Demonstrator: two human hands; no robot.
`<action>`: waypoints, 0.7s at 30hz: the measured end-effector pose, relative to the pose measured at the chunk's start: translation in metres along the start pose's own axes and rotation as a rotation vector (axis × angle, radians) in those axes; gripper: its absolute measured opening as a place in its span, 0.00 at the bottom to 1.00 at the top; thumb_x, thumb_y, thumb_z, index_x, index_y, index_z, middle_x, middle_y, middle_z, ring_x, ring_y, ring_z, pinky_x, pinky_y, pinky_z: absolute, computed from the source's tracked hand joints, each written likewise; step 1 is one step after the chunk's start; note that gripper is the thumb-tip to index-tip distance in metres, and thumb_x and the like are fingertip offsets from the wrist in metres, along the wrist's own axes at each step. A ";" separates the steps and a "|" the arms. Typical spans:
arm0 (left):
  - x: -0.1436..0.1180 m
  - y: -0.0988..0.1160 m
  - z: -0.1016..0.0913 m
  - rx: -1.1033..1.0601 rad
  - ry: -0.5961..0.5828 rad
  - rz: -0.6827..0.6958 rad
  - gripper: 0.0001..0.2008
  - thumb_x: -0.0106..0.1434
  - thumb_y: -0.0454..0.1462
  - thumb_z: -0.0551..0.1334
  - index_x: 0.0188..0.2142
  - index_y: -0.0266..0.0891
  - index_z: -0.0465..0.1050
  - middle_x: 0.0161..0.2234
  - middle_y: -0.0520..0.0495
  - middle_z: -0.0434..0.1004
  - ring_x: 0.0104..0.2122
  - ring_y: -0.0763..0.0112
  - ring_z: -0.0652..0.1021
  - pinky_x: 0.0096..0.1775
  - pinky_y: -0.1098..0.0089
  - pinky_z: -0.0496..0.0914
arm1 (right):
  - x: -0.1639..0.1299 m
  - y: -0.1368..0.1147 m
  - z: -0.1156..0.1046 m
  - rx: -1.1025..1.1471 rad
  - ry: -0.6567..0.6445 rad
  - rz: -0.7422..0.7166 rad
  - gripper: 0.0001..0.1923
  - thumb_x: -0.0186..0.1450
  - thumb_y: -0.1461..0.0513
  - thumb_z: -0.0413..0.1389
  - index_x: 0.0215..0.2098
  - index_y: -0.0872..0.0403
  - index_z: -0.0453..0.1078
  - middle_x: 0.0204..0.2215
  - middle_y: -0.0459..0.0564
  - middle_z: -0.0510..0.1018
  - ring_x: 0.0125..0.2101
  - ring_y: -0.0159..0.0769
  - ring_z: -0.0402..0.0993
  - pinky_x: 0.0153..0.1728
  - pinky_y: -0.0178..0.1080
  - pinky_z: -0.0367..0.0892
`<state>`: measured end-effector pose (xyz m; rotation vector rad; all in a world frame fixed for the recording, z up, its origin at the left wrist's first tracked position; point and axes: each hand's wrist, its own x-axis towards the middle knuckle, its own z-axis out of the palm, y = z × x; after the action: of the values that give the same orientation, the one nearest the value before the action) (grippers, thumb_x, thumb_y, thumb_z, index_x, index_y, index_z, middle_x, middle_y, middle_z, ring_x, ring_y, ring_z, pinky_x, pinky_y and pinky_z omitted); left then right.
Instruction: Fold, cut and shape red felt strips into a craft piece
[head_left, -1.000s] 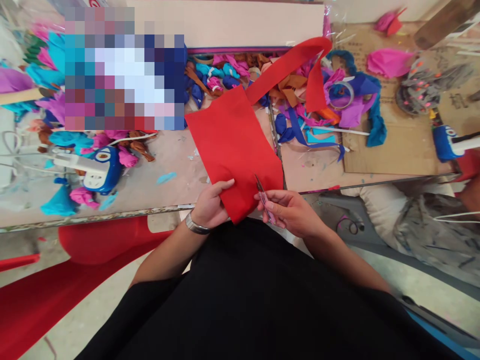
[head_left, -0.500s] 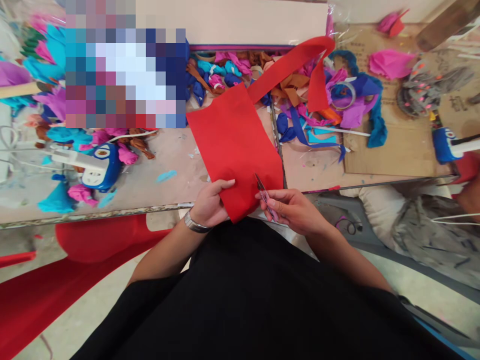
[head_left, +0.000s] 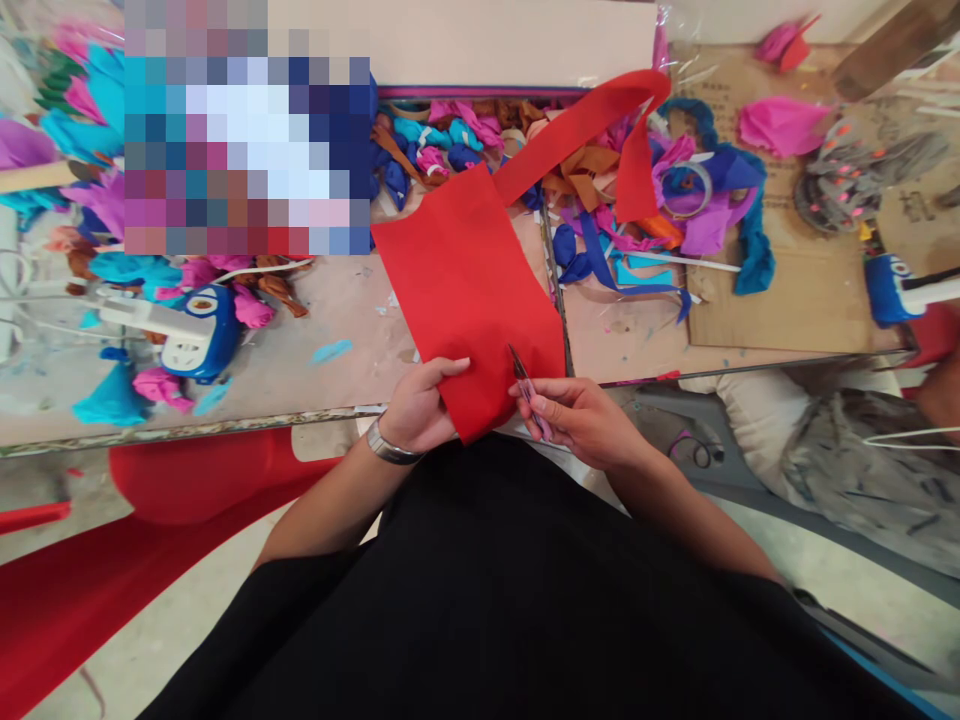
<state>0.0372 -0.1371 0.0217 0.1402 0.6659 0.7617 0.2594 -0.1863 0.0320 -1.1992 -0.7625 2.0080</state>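
A sheet of red paper (head_left: pixel 465 280) hangs over the near edge of the worktable (head_left: pixel 300 390), and a long red strip (head_left: pixel 577 130) runs from it up to the right. My left hand (head_left: pixel 420 405) pinches the sheet's lower left corner, with a metal watch on the wrist. My right hand (head_left: pixel 581 420) grips small pink-handled scissors (head_left: pixel 529 390), whose blades touch the sheet's lower right edge.
Heaps of blue, pink, purple and orange paper scraps (head_left: pixel 622 190) lie at the back. A blue glue gun (head_left: pixel 199 335) lies at the left, another blue glue gun (head_left: pixel 892 285) at the right by a cardboard sheet (head_left: pixel 795 290). Red fabric (head_left: pixel 97 570) lies on the floor.
Barely anything differs: the scissors have crept slightly up along the sheet's edge, and both hands keep their hold.
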 end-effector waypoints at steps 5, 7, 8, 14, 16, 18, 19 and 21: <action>0.000 0.000 -0.001 0.009 -0.020 0.000 0.19 0.65 0.35 0.64 0.54 0.31 0.81 0.53 0.34 0.87 0.58 0.42 0.84 0.67 0.44 0.72 | 0.001 0.001 0.000 -0.003 -0.001 -0.006 0.17 0.66 0.51 0.71 0.41 0.56 0.81 0.31 0.46 0.78 0.24 0.26 0.67 0.25 0.33 0.59; 0.000 0.000 -0.001 0.012 -0.021 0.001 0.18 0.65 0.35 0.65 0.52 0.31 0.81 0.52 0.34 0.87 0.58 0.42 0.83 0.67 0.44 0.71 | 0.002 0.002 0.000 -0.005 0.005 -0.005 0.18 0.65 0.51 0.71 0.43 0.56 0.82 0.29 0.45 0.76 0.24 0.26 0.67 0.26 0.33 0.59; 0.000 0.000 0.000 0.011 -0.022 -0.001 0.18 0.64 0.35 0.65 0.52 0.31 0.82 0.52 0.34 0.87 0.59 0.41 0.83 0.68 0.44 0.71 | 0.002 0.002 0.000 -0.006 0.007 -0.004 0.18 0.65 0.51 0.71 0.44 0.56 0.82 0.29 0.45 0.75 0.24 0.26 0.67 0.26 0.33 0.59; 0.000 0.001 0.003 0.005 -0.019 -0.005 0.19 0.63 0.34 0.64 0.53 0.31 0.81 0.52 0.34 0.87 0.60 0.40 0.82 0.68 0.43 0.71 | 0.002 0.004 0.002 -0.006 0.017 -0.015 0.19 0.66 0.51 0.71 0.46 0.56 0.82 0.27 0.44 0.73 0.24 0.26 0.65 0.25 0.33 0.57; -0.001 0.001 0.002 0.007 -0.018 -0.004 0.19 0.63 0.35 0.64 0.53 0.30 0.81 0.52 0.33 0.87 0.60 0.40 0.82 0.68 0.43 0.71 | 0.002 0.003 0.004 -0.003 0.018 -0.020 0.19 0.65 0.51 0.71 0.46 0.56 0.82 0.26 0.43 0.73 0.24 0.27 0.65 0.26 0.33 0.57; -0.001 0.000 0.001 0.013 -0.023 -0.008 0.19 0.63 0.35 0.64 0.53 0.30 0.81 0.52 0.33 0.87 0.60 0.39 0.82 0.68 0.42 0.71 | 0.002 0.002 0.005 0.001 0.018 -0.022 0.19 0.65 0.51 0.72 0.45 0.56 0.82 0.26 0.43 0.73 0.24 0.27 0.65 0.26 0.33 0.58; -0.002 0.000 0.001 0.016 -0.027 -0.008 0.19 0.64 0.35 0.64 0.53 0.30 0.81 0.53 0.33 0.87 0.61 0.39 0.82 0.68 0.43 0.71 | 0.001 0.002 0.006 0.005 0.017 -0.022 0.19 0.65 0.51 0.72 0.45 0.56 0.82 0.26 0.43 0.73 0.24 0.26 0.65 0.26 0.33 0.58; -0.003 0.000 0.002 0.020 -0.043 0.008 0.19 0.64 0.35 0.64 0.52 0.31 0.82 0.53 0.33 0.87 0.62 0.40 0.81 0.68 0.43 0.71 | 0.001 0.001 0.006 0.011 0.015 -0.024 0.19 0.65 0.51 0.72 0.45 0.56 0.82 0.26 0.43 0.73 0.24 0.26 0.65 0.26 0.33 0.59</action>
<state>0.0369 -0.1386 0.0251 0.1769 0.6322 0.7577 0.2531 -0.1873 0.0334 -1.1925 -0.7545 1.9789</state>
